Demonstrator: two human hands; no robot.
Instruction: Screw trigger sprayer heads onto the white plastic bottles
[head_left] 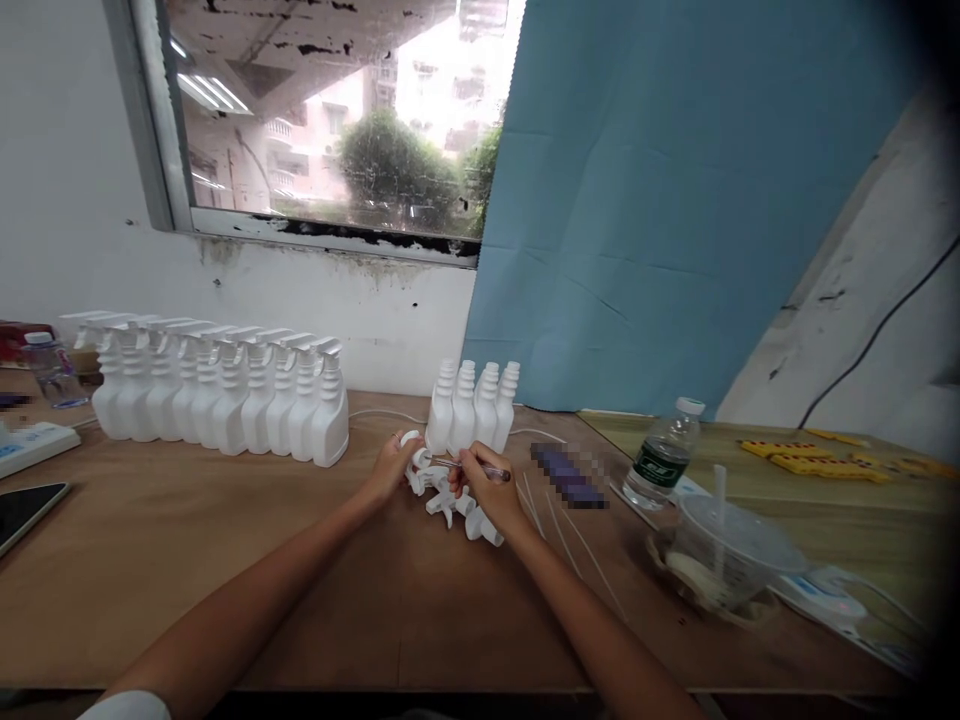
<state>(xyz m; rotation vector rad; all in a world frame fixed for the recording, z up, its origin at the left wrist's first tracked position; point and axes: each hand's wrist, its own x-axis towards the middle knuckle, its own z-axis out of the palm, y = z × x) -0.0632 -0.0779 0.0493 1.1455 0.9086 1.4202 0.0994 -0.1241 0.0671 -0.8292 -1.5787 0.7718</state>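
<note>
While the left hand (pixel 391 462) pinches a white spray head (pixel 412 440) and the right hand (pixel 486 490) grips a thin tube (pixel 469 466) above the loose heads (pixel 457 510) on the table (pixel 225 560), the tube looks about to be fitted, needing careful aim.

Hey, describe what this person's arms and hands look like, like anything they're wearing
Both forearms are bare down to the left hand and right hand. No gloves, watch or rings show. A bit of white sleeve appears at the left arm's upper end.
</note>
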